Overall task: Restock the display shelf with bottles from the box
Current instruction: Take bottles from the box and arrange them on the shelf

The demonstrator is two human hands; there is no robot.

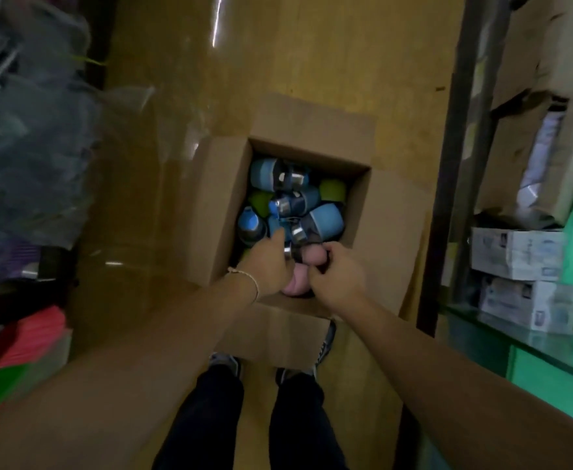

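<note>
Box stood open, blue and green bottles heaped inside. Left hand reached in over the box's near edge, fingers hidden; grip could not be told. Pink bottle lay against the box's near wall. Right hand grasped its top.

No text could be read; printing on white rectangular cardboard cartons at right was blurred beyond legibility.
</note>
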